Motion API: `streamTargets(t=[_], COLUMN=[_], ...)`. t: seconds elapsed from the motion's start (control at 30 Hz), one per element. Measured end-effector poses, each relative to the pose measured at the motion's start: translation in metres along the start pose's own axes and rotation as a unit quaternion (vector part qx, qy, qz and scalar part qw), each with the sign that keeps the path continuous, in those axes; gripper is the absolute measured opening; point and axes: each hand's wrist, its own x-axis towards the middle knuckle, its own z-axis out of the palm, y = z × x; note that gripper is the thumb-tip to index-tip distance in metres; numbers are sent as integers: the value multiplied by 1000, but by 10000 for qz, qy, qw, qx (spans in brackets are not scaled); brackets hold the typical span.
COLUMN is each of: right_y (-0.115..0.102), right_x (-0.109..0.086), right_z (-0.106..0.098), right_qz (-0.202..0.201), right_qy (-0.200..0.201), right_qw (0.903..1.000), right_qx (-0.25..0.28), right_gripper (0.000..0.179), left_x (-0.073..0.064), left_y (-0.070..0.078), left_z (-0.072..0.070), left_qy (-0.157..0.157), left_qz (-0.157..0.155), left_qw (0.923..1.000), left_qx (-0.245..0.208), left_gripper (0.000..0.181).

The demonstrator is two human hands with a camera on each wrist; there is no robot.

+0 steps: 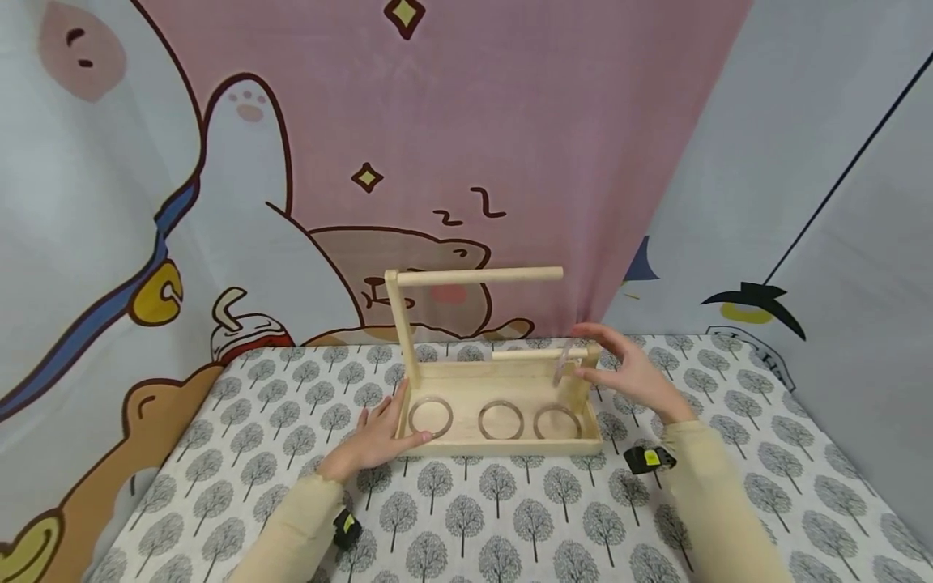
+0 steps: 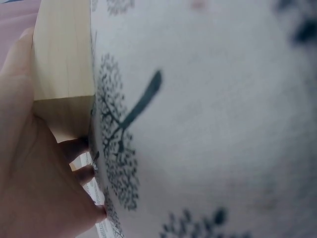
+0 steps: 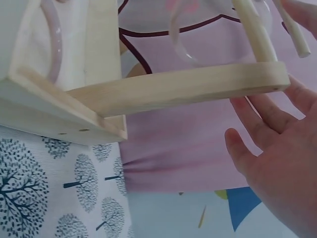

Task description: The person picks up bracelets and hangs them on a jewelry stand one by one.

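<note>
A pale wooden rack (image 1: 496, 446) has a shallow tray and two horizontal rods, a tall one (image 1: 481, 276) from the left and a lower one (image 1: 525, 355) from the right. My left hand (image 1: 375, 433) holds its front left corner, thumb over the front rim and fingers along the end. A translucent ring (image 1: 560, 370) hangs around the lower rod, near the right post. Around that ring my right hand (image 1: 630, 368) curves with thumb and fingers apart; no clear grip shows. In the right wrist view, its fingers (image 3: 257, 119) pass partly behind the post (image 3: 188, 89).
Three more rings lie in the tray: a left one (image 1: 411, 417), a middle one (image 1: 481, 423) and a right one (image 1: 537, 424). A tree-print cloth (image 1: 466, 518) covers the table. Behind it hangs a pink and white cartoon curtain (image 1: 466, 121).
</note>
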Motion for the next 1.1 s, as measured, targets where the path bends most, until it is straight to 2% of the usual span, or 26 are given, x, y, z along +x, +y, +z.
streamTargets(t=[0.13, 0.4, 0.67, 0.8, 1.03, 1.1], right_y=[-5, -16, -25, -47, -50, -57], right_x=[-3, -15, -28, -36, -41, -41], right_z=[-2, -4, 1, 9, 20, 25], right_qz=[6, -260, -335, -603, -969, -1087], right_qy=[178, 636, 877, 935, 1026, 1083], right_qw=[9998, 9975, 9954, 9934, 9897, 9878], right_qx=[32, -149, -168, -278, -239, -255], right_gripper=[64, 62, 59, 53, 50, 49], left_x=[-1, -1, -1, 0, 3, 3], left_y=[0, 1, 2, 1, 4, 3], left_z=[0, 1, -2, -4, -7, -8], left_qy=[9, 63, 6, 12, 133, 163], left_qz=[-1, -3, -12, 89, 535, 690], left_qw=[10000, 9999, 9996, 9996, 9982, 9973], left_qx=[-32, 124, 299, 266, 215, 183], left_gripper=[101, 102, 104, 105, 106, 107])
